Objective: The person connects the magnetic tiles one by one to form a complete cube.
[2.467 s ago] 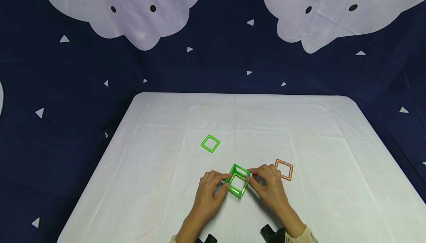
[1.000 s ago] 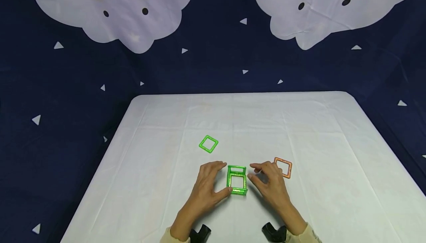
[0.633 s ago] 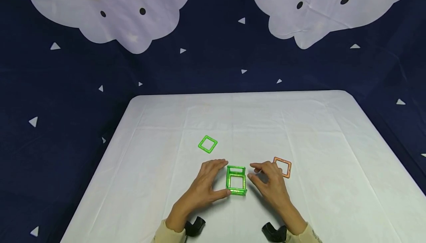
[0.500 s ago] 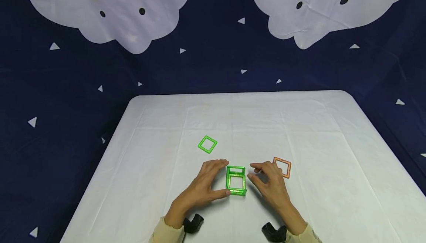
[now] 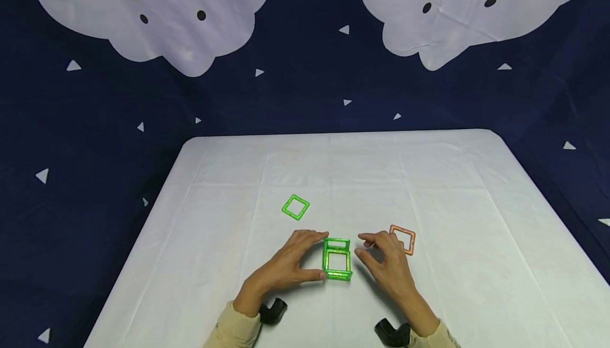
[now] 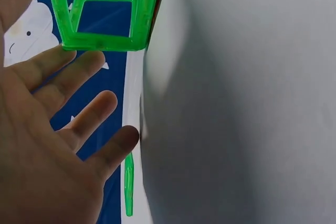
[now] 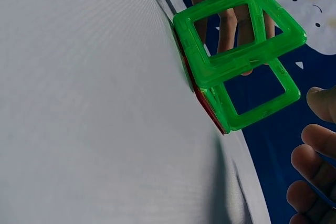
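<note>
A small structure of green square magnetic tiles (image 5: 337,275) stands on the table between the two hands. Several frames are joined upright, and a reddish edge (image 7: 206,106) runs along its base in the right wrist view. My left hand (image 5: 284,263) is at its left side, thumb by the near corner and fingertips by the far corner. Its fingers (image 6: 86,119) are spread in the left wrist view. My right hand (image 5: 388,266) hovers apart from the structure's right side, fingers (image 7: 312,156) loosely bent with nothing between them.
A loose green square tile (image 5: 295,196) lies flat beyond the left hand. An orange square tile (image 5: 411,243) lies behind the right hand, partly hidden by it. The white table (image 5: 429,178) meets a dark blue cloth backdrop (image 5: 305,99) with clouds.
Both hands held the structure at first, when it was turned; now it sits squarely to the view. The right hand let go and drew slightly away. The left fingers spread and the left wrist swung outward.
</note>
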Available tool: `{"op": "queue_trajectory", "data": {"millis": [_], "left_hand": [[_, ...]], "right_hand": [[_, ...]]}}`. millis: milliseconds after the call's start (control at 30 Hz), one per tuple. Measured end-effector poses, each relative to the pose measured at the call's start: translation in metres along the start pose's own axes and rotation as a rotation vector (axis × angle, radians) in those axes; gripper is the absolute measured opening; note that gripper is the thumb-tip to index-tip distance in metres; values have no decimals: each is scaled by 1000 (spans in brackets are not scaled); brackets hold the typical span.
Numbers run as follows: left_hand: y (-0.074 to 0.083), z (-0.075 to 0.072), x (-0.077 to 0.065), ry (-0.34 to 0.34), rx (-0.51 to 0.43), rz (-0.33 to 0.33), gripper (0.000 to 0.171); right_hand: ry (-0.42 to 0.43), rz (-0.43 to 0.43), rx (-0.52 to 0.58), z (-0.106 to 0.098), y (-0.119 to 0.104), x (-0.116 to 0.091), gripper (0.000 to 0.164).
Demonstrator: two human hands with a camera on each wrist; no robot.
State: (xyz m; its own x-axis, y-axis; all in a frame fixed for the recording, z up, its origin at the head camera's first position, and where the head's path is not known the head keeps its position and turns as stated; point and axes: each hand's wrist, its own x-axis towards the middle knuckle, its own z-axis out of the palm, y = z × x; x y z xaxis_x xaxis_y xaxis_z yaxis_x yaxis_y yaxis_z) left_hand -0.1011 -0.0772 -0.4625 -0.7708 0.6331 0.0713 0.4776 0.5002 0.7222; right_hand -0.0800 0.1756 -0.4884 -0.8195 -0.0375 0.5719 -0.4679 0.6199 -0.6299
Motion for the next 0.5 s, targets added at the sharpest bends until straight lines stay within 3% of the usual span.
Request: {"op": "queue_trajectory", "data": {"millis": [133, 367, 500], "left_hand": [[1, 3, -3, 30, -8, -5, 77], [7, 9, -8, 67, -23, -72, 78], [10, 11, -11, 96, -9, -88, 76]], "right_hand": [[0, 4, -6, 0, -2, 1, 34], [-34, 39, -26, -2, -7, 9, 32], [-41, 12, -27, -3, -6, 20, 32]]}}
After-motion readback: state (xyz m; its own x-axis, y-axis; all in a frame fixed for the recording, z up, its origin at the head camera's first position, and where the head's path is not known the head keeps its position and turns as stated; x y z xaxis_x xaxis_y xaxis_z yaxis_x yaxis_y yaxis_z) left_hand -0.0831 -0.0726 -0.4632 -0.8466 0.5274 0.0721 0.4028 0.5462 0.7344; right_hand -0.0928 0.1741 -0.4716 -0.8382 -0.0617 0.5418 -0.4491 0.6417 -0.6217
